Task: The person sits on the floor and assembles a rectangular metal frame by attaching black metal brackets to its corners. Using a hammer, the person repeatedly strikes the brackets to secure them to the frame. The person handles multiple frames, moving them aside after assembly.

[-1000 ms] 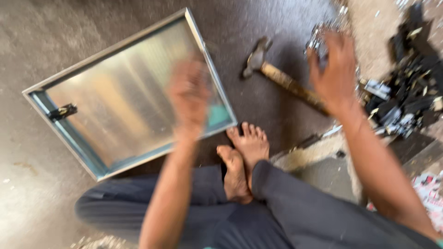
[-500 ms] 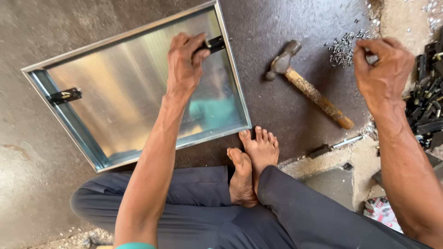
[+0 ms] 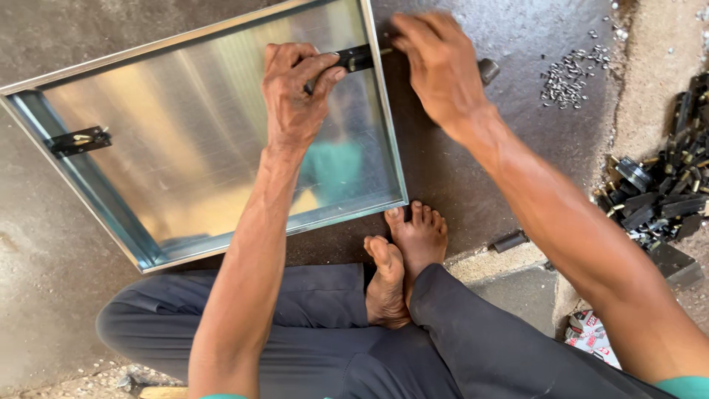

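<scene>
Fitting the small black metal latch [image 3: 353,58] onto the right rim of the shiny rectangular steel panel [image 3: 185,148] seems underway: left hand [image 3: 295,96] pinches it, right hand [image 3: 436,66] closes on its tip. Keeping it aligned matters.

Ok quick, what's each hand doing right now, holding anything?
Left hand: closed on the black latch at the metal panel edge.
Right hand: fingers bent at the latch's outer end; whether it holds anything cannot be told.

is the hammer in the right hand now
No: the right hand rests at the metal panel's edge by the black latch, with no hammer in its fingers.
</scene>
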